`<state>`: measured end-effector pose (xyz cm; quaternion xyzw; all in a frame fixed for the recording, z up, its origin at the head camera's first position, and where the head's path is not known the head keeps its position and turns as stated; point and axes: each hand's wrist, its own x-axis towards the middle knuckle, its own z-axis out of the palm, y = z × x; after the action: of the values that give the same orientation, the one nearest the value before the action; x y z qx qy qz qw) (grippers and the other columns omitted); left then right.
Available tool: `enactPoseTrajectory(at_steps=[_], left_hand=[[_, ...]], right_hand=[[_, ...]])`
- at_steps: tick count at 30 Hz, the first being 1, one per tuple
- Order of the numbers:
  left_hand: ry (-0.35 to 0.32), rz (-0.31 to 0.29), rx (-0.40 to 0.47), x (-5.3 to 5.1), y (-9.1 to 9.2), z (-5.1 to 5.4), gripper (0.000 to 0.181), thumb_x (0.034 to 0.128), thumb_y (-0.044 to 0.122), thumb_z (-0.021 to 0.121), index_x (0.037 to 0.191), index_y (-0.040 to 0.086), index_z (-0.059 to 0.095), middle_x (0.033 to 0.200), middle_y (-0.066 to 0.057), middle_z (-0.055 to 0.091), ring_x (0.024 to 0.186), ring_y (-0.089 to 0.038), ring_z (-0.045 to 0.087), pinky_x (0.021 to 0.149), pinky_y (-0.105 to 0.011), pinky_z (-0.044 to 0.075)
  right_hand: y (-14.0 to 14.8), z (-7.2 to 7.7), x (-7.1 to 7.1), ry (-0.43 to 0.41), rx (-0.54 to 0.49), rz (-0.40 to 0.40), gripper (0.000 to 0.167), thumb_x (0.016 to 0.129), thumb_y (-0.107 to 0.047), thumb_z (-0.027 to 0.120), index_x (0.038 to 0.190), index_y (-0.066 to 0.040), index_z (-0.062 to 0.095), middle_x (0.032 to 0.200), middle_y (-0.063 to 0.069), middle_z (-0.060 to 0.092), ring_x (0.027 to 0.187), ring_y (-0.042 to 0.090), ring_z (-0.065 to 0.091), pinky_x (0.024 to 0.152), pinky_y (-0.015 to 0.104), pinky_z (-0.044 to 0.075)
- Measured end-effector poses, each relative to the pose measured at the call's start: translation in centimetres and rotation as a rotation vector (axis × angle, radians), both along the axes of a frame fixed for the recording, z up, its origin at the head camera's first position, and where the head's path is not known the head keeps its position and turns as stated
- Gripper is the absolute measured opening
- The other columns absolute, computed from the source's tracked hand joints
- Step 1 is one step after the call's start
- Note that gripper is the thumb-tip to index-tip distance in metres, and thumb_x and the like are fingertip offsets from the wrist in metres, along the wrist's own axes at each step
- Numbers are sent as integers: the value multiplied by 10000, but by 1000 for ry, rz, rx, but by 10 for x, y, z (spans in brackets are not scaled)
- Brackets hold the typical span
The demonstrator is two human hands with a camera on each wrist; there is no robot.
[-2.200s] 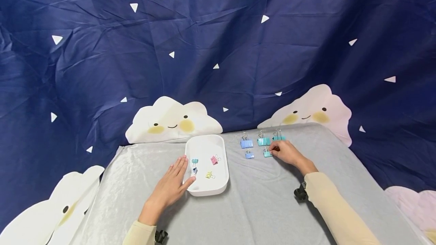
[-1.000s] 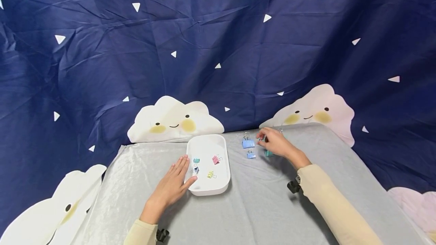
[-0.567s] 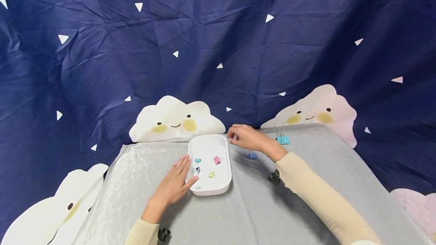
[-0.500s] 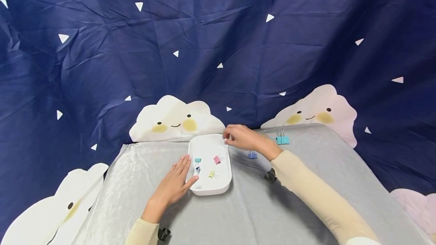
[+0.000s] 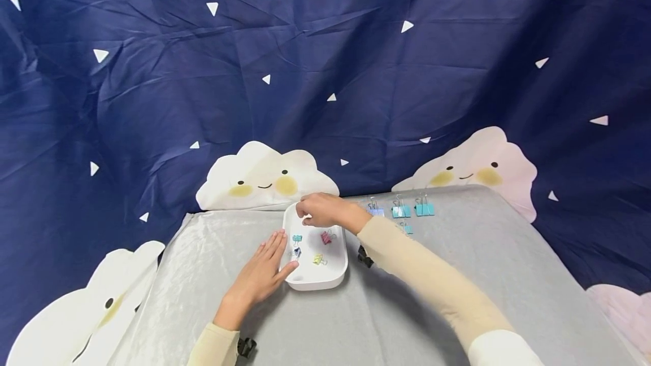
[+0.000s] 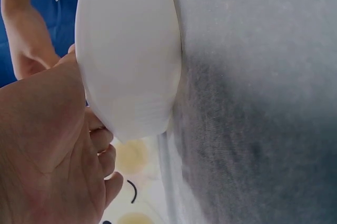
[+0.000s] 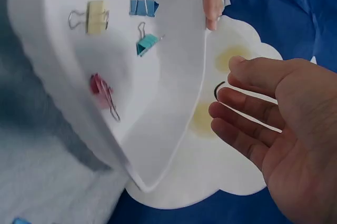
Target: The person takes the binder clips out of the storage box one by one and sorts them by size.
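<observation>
My left hand lies with straight fingers along the left side of a white tray. In the left wrist view, the palm and fingers touch its wall. Over the tray's back part hangs my right hand, fingers loosely bent. The right wrist view shows this hand with nothing between thumb and fingers. Inside the tray are a teal clip, a blue clip, a yellow clip and a pink clip.
Right of the tray, a large blue clip, two large teal clips and a small teal clip stand on the grey cloth. The right sleeve crosses the cloth. A dark blue curtain hangs behind.
My right hand has moved left from the clips on the cloth, past the tray's right rim, to over the tray. The small blue clip is now hidden by the sleeve. My left hand stays put.
</observation>
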<state>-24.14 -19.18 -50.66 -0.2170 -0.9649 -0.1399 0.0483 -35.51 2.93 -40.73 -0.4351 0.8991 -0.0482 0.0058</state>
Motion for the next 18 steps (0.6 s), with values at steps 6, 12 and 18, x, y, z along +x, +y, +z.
enactPoseTrajectory(at_steps=[6,12,18], left_hand=[[-6,-1,0,-1,-1,-1,807,1101,519,511,1650,-37,312,1755,-186,268,1639,-377,254,1349,-556,233],[-12,-5,-1,0,0,0,806,1105,524,499,1652,-36,307,1754,-191,260,1639,-384,248,1346,-562,235],[-8,-4,-2,0,0,2,808,1102,520,508,1654,-35,303,1754,-192,264,1640,-381,249,1339,-572,255]], right_hand=[[-18,-12,-5,-27,126,-24,187,1005,-222,755,1159,-117,771,1156,21,764,1084,183,719,976,334,598],[-25,-20,-3,-98,224,-82,277,994,-269,774,1229,-122,768,1247,12,756,1171,175,697,1045,326,573],[-24,-37,3,-160,322,-145,247,1002,-166,742,1246,-135,758,1230,14,751,999,141,668,909,282,595]])
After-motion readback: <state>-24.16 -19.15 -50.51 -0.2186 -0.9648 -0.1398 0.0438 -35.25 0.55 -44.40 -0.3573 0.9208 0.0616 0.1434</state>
